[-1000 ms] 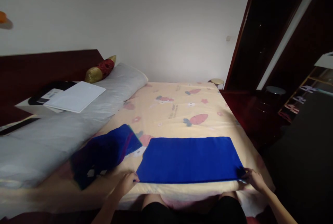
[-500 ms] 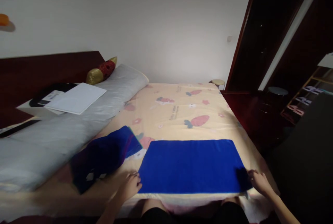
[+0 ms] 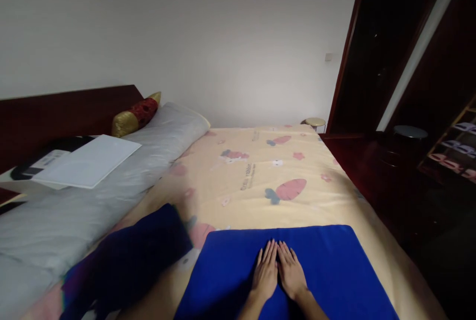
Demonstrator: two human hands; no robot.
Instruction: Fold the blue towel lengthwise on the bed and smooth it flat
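Cloth (image 3: 334,270), one flat blue piece, lies spread on the bed (image 3: 327,206), and two hands are on it! Left hand (image 3: 267,273) and right hand (image 3: 293,275) sit side by side, palms down on the cloth, fingers straight and pointing away from the wearer. Neither is curled round anything; both are flat, gripping nothing.

Count the rest: one blue bundle (image 3: 148,245), rumpled, just left of the cloth. One long grey pillow (image 3: 148,161) farther left of it, with one white board (image 3: 89,161) on top and one red-and-gold cushion (image 3: 137,112) at its far end. Two stools: a yellow-topped one (image 3: 315,122) well beyond the cloth, and a grey-topped one (image 3: 410,132) beyond it to the right.

The surface: a peach sheet, printed with carrots, flowers and rabbit faces, stretching out beyond the cloth. Past that, a pale wall (image 3: 230,37) with one switch (image 3: 328,57); beyond the cloth to the right, one dark door (image 3: 394,52) and a dark red floor (image 3: 357,156).

Now the murky parts! The cloth's near edge is cut off, and so is the bundle's, its folds lost in shadow. Shoes (image 3: 449,161) line a rack far right of the cloth, too dim and cropped to count. Whether the two hands' fingertips touch, I can't tell.
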